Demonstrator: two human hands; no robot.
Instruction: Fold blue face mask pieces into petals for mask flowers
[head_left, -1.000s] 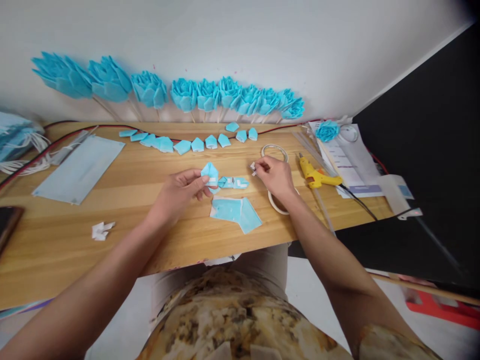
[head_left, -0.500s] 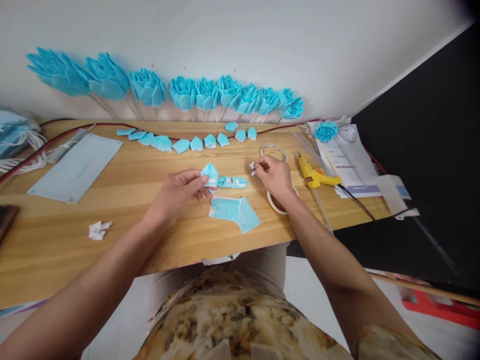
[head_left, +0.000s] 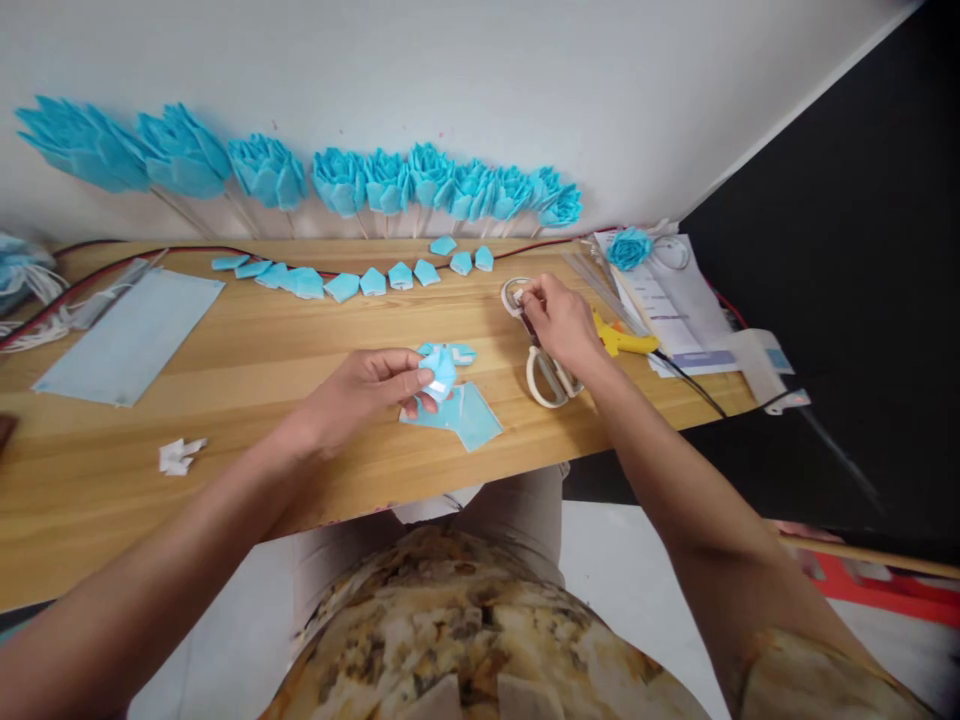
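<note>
My left hand [head_left: 367, 395] pinches a folded light-blue petal [head_left: 439, 373] with a white strip on it, between thumb and fingers. Behind it lies another folded blue piece [head_left: 463, 355], partly covered. Just below, a bent flat blue sheet [head_left: 476, 418] rests on the table, overlapped by my left fingertips. My right hand [head_left: 562, 318] is closed, with a small white strip [head_left: 519, 295] at its fingertips. Beneath that hand are a pale ring [head_left: 507, 298] and white loops [head_left: 534, 382] resembling scissor handles; my hand hides much of them.
Blue petals [head_left: 373, 281] form a row along the back. Behind them, blue flowers [head_left: 268, 170] on sticks lean against the wall. A yellow glue gun [head_left: 626, 340] and papers [head_left: 694, 300] lie right; a flat mask [head_left: 131, 335] and white scraps [head_left: 180, 456] lie left.
The view has shifted, so the table things appear further left. My left hand has brought the petal lower, over the flat sheet. My right hand has moved over the pale ring.
</note>
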